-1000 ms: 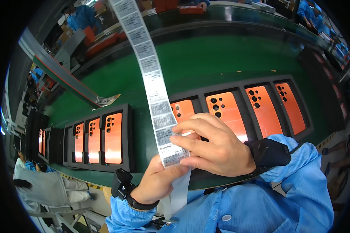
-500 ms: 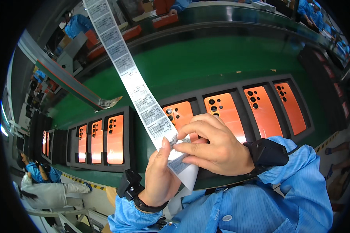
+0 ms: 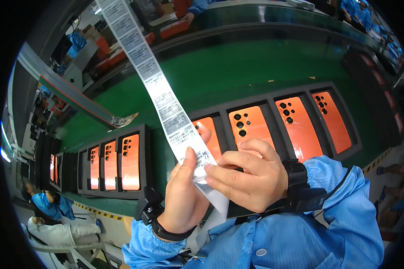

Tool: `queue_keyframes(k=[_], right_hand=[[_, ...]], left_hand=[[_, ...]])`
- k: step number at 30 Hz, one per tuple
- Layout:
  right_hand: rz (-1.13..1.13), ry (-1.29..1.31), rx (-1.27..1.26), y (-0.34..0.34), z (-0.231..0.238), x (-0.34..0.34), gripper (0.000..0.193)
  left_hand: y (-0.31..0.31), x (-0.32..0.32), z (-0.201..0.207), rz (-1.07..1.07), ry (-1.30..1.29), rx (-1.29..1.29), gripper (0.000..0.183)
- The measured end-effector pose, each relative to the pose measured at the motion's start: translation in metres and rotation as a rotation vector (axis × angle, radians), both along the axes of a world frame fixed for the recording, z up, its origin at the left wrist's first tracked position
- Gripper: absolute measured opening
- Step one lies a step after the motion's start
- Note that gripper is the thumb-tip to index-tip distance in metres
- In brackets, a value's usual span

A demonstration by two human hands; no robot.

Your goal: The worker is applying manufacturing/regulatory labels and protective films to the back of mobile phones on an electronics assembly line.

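A long strip of printed white labels [image 3: 167, 105] slants down from the upper left to my two hands. My left hand [image 3: 184, 199] grips its lower part, thumb on the printed face and fingers behind. Against the strip's right edge, my right hand [image 3: 253, 177] has its thumb and bent fingers pinching it beside my left thumb. One fingertip shows behind the strip's right edge. Bare white backing curls down below both hands. Just beyond them, orange phones [image 3: 252, 129] lie camera side up in a dark foam tray [image 3: 274, 112]; the nearest is partly covered by the strip.
A second foam tray [image 3: 146, 157] with orange phones [image 3: 131, 163] stands at the left on the green bench [image 3: 220, 62]. A metal rail [image 3: 72, 94] crosses above the bench's left side. Co-workers in blue are at the far side and the lower left.
My right hand has shifted slightly left and down along the strip, and a fingertip now shows behind it. My left hand keeps its hold. The whole view has moved slightly.
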State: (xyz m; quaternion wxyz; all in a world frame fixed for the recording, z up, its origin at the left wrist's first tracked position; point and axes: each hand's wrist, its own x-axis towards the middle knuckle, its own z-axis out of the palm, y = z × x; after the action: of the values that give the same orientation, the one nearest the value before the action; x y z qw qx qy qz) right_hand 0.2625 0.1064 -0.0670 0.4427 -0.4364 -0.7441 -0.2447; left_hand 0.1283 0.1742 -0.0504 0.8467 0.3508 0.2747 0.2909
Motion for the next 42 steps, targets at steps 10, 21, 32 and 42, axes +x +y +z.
queue_keyframes(k=[10,21,32,42], right_hand=[[0.217,0.471,-0.265,-0.020,0.034,0.086,0.028],[0.036,0.503,-0.238,-0.038,0.036,0.124,0.015],[0.067,0.579,-0.275,-0.032,0.031,0.143,0.010],[0.092,0.649,-0.314,-0.044,0.028,0.149,0.008]], left_hand=[[0.047,0.031,0.019,-0.451,0.526,0.838,0.032],[0.009,0.053,-0.024,-0.984,0.496,1.715,0.034],[0.003,0.056,-0.025,-0.778,0.364,2.007,0.011],[-0.005,0.062,-0.030,-0.974,0.568,1.780,0.016]])
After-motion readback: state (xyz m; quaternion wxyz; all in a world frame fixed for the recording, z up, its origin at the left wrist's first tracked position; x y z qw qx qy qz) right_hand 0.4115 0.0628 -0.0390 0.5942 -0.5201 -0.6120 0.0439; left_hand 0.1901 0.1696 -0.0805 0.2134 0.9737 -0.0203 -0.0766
